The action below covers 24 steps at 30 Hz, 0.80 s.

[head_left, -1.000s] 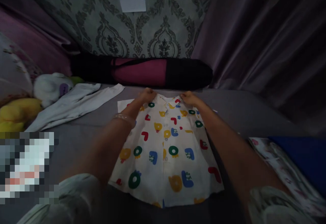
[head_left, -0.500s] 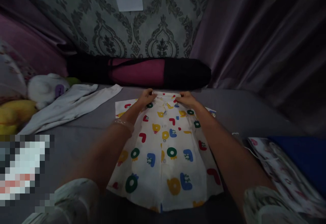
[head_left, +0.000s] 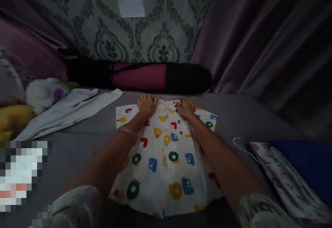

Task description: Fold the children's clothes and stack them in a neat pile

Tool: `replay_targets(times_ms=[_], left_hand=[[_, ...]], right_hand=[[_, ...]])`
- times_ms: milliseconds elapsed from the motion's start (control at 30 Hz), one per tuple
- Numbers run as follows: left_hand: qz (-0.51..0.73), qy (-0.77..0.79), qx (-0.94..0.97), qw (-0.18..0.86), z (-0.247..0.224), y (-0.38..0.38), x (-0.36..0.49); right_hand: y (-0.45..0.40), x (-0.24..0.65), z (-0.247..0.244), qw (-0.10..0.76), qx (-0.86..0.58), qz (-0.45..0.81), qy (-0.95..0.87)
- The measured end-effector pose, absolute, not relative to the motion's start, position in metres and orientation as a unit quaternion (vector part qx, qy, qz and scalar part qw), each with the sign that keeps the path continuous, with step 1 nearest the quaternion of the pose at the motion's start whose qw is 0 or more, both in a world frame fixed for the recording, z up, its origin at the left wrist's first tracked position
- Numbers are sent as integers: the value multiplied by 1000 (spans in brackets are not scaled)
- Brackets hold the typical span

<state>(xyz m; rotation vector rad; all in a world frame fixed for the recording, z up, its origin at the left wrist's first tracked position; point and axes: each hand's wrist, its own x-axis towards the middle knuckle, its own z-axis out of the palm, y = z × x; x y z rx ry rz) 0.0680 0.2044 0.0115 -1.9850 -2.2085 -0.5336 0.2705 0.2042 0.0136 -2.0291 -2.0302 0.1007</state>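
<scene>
A white short-sleeved shirt (head_left: 166, 152) with coloured letters and duck-like prints lies front up on the grey bed, its collar away from me and its hem nearest. My left hand (head_left: 147, 105) rests flat on the shirt's left shoulder beside the collar, fingers apart. On the other side of the collar, my right hand (head_left: 186, 107) lies on the right shoulder with its fingers spread. Both sleeves are laid out to the sides. My forearms cover parts of the shirt's sides.
Behind the shirt, a black and pink long bag (head_left: 140, 77) lies along the wall. White clothing (head_left: 70, 108) and plush toys (head_left: 41, 95) are at the left. Folded patterned cloth (head_left: 287, 179) and blue cloth (head_left: 306, 165) lie at the right, with a white cord.
Both hands have let go of the collar edge and moved outward onto the shoulders, fingers now spread. The collar lies lower and the right sleeve shows more fully. The view has shifted slightly.
</scene>
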Motion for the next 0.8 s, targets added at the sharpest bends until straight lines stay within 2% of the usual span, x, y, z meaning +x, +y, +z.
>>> replay_targets(times_ms=[100, 233, 433, 633, 800], left_hand=[[-162, -657, -730, 95, 20, 188, 53], [-110, -581, -806, 32, 11, 173, 32], [-75, -595, -800, -16, -13, 176, 21], [-61, -600, -797, -34, 3, 170, 17], [-47, -654, -755, -18, 8, 142, -15]], right_hand=[[192, 274, 21, 131, -679, 24, -722], [169, 273, 14, 87, -610, 30, -787], [164, 270, 0, 58, -616, 90, -781], [164, 283, 20, 60, -601, 166, -779], [147, 322, 24, 51, -635, 123, -761]])
